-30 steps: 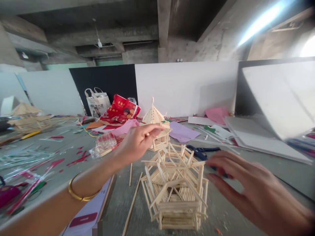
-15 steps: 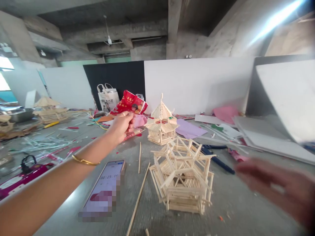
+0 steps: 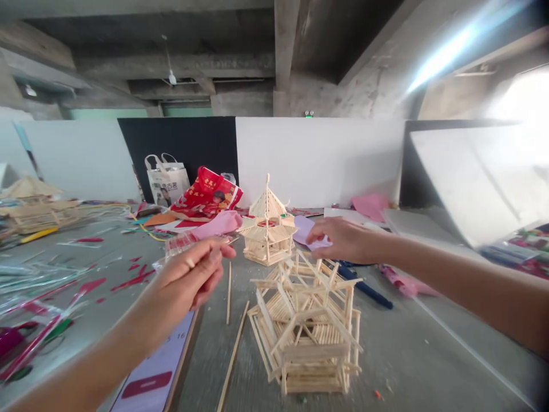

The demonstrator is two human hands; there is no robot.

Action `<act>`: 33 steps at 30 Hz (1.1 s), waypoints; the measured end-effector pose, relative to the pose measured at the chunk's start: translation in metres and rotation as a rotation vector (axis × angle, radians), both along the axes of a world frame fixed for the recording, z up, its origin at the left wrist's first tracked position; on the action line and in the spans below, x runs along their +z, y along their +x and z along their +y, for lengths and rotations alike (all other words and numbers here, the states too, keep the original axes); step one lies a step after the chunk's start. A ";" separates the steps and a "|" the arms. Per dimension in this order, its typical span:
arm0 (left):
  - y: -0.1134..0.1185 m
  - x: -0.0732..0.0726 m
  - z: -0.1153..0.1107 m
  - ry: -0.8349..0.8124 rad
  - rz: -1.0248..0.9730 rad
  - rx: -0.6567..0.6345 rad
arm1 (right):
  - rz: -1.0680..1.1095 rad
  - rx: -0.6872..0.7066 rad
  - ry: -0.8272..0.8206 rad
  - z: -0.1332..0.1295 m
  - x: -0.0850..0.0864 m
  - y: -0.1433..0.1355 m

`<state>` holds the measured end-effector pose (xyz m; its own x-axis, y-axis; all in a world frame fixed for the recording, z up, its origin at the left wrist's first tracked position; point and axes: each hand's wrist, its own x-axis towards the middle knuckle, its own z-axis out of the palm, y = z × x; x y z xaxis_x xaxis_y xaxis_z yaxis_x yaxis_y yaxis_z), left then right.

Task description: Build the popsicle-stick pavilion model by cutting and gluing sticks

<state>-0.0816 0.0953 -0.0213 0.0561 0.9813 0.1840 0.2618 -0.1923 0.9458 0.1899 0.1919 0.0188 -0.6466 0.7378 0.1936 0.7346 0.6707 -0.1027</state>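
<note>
My left hand (image 3: 195, 274) is raised above the phone, its fingers curled and thumb pressed to the forefinger. Whatever may be in that pinch is too small to make out. My right hand (image 3: 343, 234) reaches in over the far right side of an unfinished stick pavilion model (image 3: 315, 360), fingers bent and thumb apart, with nothing visible in it. Blue-handled pliers (image 3: 369, 293) lie partly hidden below this hand. Behind stands a smaller stick pavilion (image 3: 268, 237) with a pointed roof. Two loose wooden sticks, a short one (image 3: 229, 292) and a longer one (image 3: 234, 357), lie left of the model.
A phone (image 3: 150, 372) showing a timer lies at the front left. Plastic wrappers and red scraps (image 3: 86, 286) litter the left. A red bag (image 3: 210, 194) and a white bag (image 3: 169, 183) stand at the back, purple paper (image 3: 302, 226) beyond my right hand, and white boards (image 3: 467, 177) lean at right.
My right hand has moved from the lower right up and inward over the model's far side. My left hand has drawn back nearer and lower. The camera view has turned slightly right.
</note>
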 end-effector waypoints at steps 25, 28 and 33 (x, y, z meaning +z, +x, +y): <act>-0.042 -0.027 -0.025 -0.169 -0.266 0.229 | 0.016 -0.067 -0.072 0.013 0.008 -0.016; -0.045 -0.027 -0.025 -0.159 -0.272 0.226 | 0.048 -0.101 -0.097 0.024 0.018 -0.014; -0.051 -0.026 -0.025 -0.167 -0.263 0.204 | 0.147 -0.096 -0.175 0.038 0.046 -0.002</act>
<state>-0.1329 0.0702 -0.0470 -0.1714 0.9852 0.0020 0.0222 0.0018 0.9998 0.1880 0.2299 0.0650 -0.5464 0.8249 0.1448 0.7624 0.5615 -0.3218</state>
